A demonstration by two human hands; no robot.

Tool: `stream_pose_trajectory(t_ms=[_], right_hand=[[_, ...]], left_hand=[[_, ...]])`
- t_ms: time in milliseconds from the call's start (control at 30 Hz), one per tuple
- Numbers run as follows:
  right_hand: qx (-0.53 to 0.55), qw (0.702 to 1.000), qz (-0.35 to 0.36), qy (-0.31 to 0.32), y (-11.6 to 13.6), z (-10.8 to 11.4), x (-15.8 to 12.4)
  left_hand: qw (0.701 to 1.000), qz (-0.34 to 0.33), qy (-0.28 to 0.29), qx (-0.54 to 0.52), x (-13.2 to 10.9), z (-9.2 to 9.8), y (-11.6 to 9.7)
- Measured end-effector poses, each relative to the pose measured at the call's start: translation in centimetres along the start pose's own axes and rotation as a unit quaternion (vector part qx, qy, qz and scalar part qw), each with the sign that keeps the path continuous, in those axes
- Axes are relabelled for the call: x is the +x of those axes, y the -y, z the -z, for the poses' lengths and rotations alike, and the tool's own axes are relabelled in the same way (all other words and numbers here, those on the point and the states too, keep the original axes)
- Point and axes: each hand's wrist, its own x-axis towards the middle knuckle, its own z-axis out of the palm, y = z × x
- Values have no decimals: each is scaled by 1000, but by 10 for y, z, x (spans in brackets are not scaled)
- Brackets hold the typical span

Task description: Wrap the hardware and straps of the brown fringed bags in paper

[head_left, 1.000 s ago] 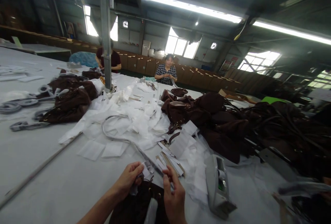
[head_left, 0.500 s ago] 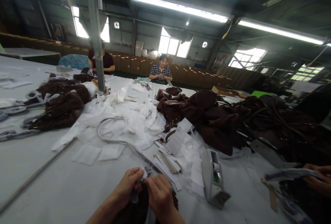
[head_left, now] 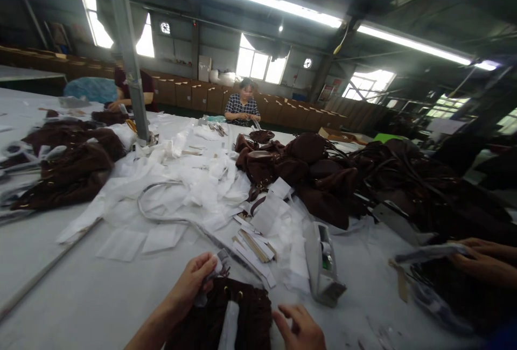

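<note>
A dark brown drawstring bag [head_left: 252, 315] with brass eyelets lies right in front of me at the table's near edge. My left hand [head_left: 196, 274] is closed above its left side, pinching a plastic-wrapped strap end [head_left: 220, 264]. Beside the bag's right side, my right hand [head_left: 301, 328] has its fingers apart and holds nothing. A strip wrapped in clear plastic [head_left: 230, 320] runs down the bag's front. Beyond my hands a long wrapped strap [head_left: 202, 227] curves over the table. The grey tape dispenser [head_left: 325, 266] stands ahead of my right hand.
Card strips [head_left: 254, 247] and white foam sheets [head_left: 121, 245] litter the white table [head_left: 100, 296]. Brown bags [head_left: 323, 177] are heaped to the right, with more bags [head_left: 72, 164] at left. A co-worker's hands [head_left: 480, 258] hold a wrapped strap at far right. A metal post [head_left: 129, 64] rises behind.
My right hand has let go near the strap end and moved right and down, away from my left hand. More of the bag now shows. The whole view has shifted slightly.
</note>
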Motion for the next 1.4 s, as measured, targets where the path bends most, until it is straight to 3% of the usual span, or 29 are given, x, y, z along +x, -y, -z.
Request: stream_pose_trajectory(t_ms=[67,167,267,467,667,800,867,933,1000,1067,1133,1200,1400], right_hand=[[83,996,-20,-1,34,-4,16],[191,981,6,35,82,-18,50],[257,961,8,97,108,-36,71],[300,941,-27,155,110,-47,80],[314,935,-32,160,108,-44,80],[304,941,-27,148,108,-42,69],[286,951,-21,115,93,-30,69],[242,969,-53,19,60,-3,73],[180,964,-147,-126,14,35,76],[134,932,-257,-219,-33,75,75],[119,917,-306,-227,-71,104,70],[126,914,-332,-198,-94,116,65],[181,915,-333,-137,-102,98,64]], left_hand=[[999,0,14,35,-3,-8,-3],[997,-4,20,71,-9,-16,-8],[998,-5,28,61,-13,-13,-8],[997,44,58,-33,-15,2,0],[992,79,74,-67,-21,-5,-6],[996,80,14,-24,-25,-8,3],[996,86,-27,1,-26,-5,12],[994,101,-50,17,-24,1,19],[991,115,-63,19,-21,7,25],[990,122,-68,10,-19,11,27],[988,129,-81,0,-18,12,28],[986,135,-93,-10,-18,10,26],[989,104,-101,22,-28,-1,14]])
